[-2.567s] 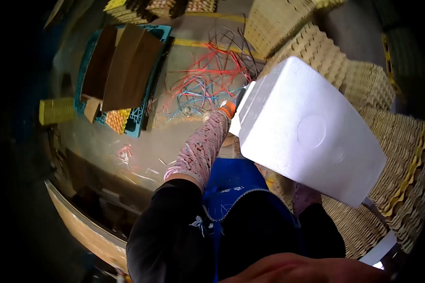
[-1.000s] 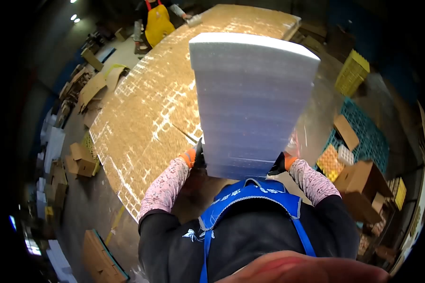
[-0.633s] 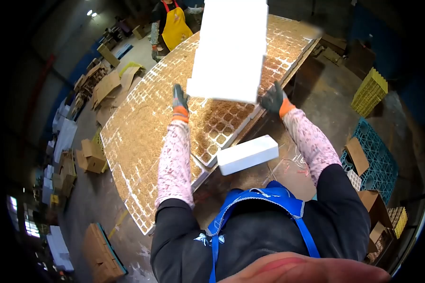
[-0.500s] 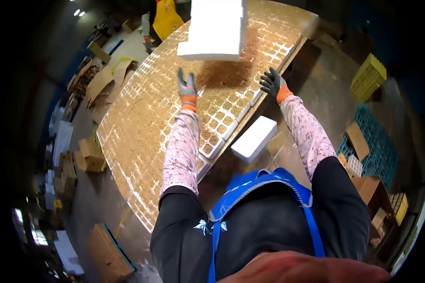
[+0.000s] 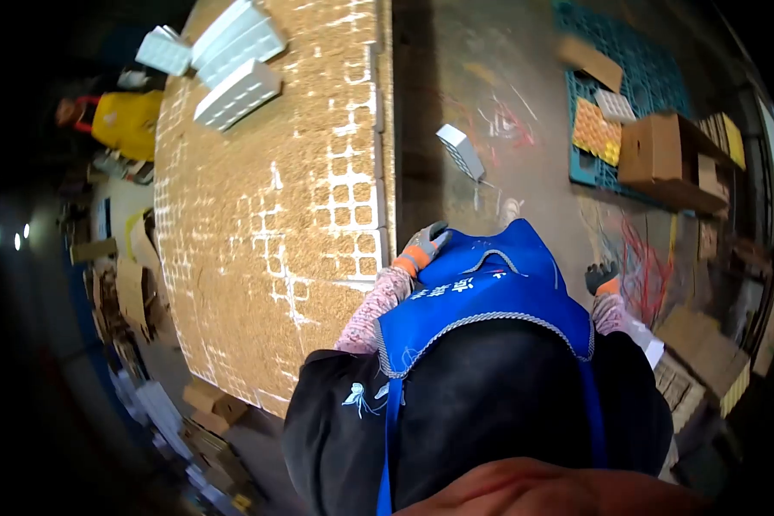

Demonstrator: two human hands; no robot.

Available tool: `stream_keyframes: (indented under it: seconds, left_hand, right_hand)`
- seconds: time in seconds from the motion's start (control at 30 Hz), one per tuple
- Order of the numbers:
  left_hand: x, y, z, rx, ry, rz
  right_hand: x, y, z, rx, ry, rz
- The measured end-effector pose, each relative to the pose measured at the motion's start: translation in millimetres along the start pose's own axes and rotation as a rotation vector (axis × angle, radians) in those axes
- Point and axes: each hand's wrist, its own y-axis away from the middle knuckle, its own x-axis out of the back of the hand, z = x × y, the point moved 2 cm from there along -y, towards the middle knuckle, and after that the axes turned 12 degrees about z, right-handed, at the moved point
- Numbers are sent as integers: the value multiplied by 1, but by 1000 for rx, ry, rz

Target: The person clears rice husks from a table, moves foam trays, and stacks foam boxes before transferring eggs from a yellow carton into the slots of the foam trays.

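White foam boxes (image 5: 235,53): three or so, lying on the far end of the grid-topped worktop (image 5: 267,224), well apart from both grips. Half a second earlier one box was in the air above the worktop with both arms raised; now it has landed and the arms are lowered. Left grip (image 5: 426,243): gloved, released, holding nothing, beside the worktop edge. Right grip (image 5: 601,279): gloved, empty, low at the hip. Single foam box (image 5: 461,151): on the floor ahead of the left grip.
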Motion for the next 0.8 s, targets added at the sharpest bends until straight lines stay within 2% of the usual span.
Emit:
stream_keyframes:
  seconds: [0.07, 0.17, 0.2, 0.27, 0.3, 0.33, 0.4, 0.43, 0.53, 0.6, 0.67, 0.73, 0.8]
  left_hand:
    - [-15, -31, -2, -8, -111, -89]
    - [-29, -84, 3, 37, -186, -119]
    - [-33, -103, 9, 46, -213, -107]
    - [-45, -140, 9, 124, -202, -74]
    - [-56, -159, -2, 187, -244, -80]
    - [-64, -170, -1, 195, -250, -93]
    - [-79, -195, 4, 242, -306, -61]
    - [-89, -211, 2, 302, -362, -100]
    - [-124, -265, -32, 378, -407, -101]
    - [-143, -297, -35, 400, -447, -114]
    - [-160, -340, -28, 498, -502, -195]
    - [-189, -389, -47, 522, -566, -237]
    - [-214, -442, -57, 407, -656, -337]
  right_hand:
    - [45, 22, -47, -113, -137, -59]
    - [153, -97, 52, -552, -706, -438]
    - [152, -113, 55, -722, -935, -339]
    - [114, -98, 21, -1637, -1939, -276]
    - [106, -106, 33, -1649, -1944, -289]
    - [100, -126, 50, -2116, -2085, -205]
    - [75, -143, 83, -2632, -2154, -89]
    - [59, -143, 90, -2758, -2142, -370]
    - [35, -167, 139, -2931, -1844, -762]
    - [29, -159, 132, -2799, -1544, -857]
    - [16, -163, 111, -2460, -1402, -614]
    - [5, -213, 141, -2443, -1496, -700]
    - [-19, -241, 152, -1864, -1482, -770]
